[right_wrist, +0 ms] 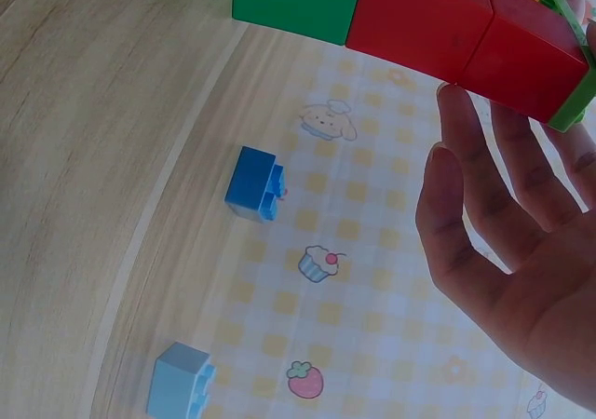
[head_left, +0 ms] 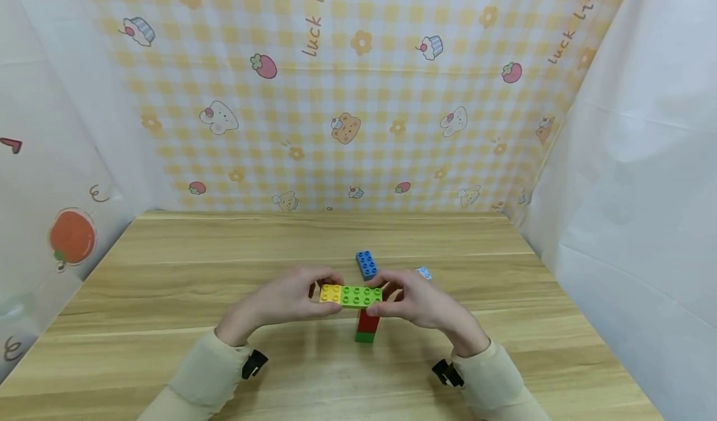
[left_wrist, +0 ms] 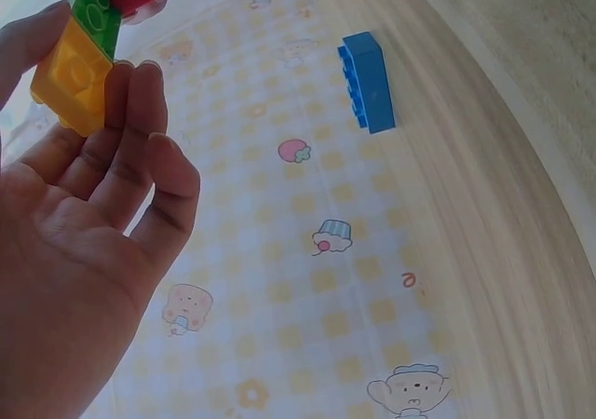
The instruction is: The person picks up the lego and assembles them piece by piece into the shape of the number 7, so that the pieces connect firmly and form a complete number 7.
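A stack stands on the table, with a green block (head_left: 365, 337) at the bottom and red blocks (head_left: 368, 321) (right_wrist: 419, 23) above it. Across its top lies a light green block (head_left: 354, 296), with a yellow block (head_left: 330, 293) (left_wrist: 74, 79) beside it on the left. My left hand (head_left: 288, 295) (left_wrist: 84, 223) pinches the yellow block between thumb and fingers. At the other end, my right hand (head_left: 417, 299) (right_wrist: 521, 214) holds the light green block by its right part. Much of the stack is hidden under the top blocks in the head view.
Behind the stack lies a blue block (head_left: 366, 265) (left_wrist: 370, 82) (right_wrist: 253, 183) on the wooden table (head_left: 196, 253). A light blue block (head_left: 424, 273) (right_wrist: 179, 382) is farther right, behind my right hand. A patterned cloth (head_left: 336, 85) hangs at the table's back edge.
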`<state>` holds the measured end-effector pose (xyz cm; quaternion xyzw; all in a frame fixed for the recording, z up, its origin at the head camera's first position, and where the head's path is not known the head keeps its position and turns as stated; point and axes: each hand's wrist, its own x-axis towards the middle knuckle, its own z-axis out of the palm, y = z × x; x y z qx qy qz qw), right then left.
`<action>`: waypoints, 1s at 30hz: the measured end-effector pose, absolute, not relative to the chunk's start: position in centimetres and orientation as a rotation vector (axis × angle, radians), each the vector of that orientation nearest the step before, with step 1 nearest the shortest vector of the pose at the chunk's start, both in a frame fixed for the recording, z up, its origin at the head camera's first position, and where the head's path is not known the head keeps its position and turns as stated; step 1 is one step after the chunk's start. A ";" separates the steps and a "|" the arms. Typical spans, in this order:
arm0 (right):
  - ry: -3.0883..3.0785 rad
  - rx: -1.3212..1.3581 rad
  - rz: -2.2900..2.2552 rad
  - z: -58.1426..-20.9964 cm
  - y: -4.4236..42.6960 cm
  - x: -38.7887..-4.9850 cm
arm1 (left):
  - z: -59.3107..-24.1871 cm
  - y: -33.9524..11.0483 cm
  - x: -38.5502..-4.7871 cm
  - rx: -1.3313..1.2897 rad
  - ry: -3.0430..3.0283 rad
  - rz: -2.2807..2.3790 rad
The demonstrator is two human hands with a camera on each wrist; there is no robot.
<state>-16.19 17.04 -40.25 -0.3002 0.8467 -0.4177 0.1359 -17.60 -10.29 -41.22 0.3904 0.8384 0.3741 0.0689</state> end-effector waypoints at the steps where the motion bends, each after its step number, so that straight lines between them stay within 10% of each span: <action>1: 2.452 -0.870 -1.210 -40.2 17.1 -16.2 | -41.2 -10.2 -17.6 1.177 2.527 1.126; 30: 2.449 -0.906 -1.212 -40.4 17.2 -16.4 | -42.3 -9.7 -17.4 1.145 2.507 1.297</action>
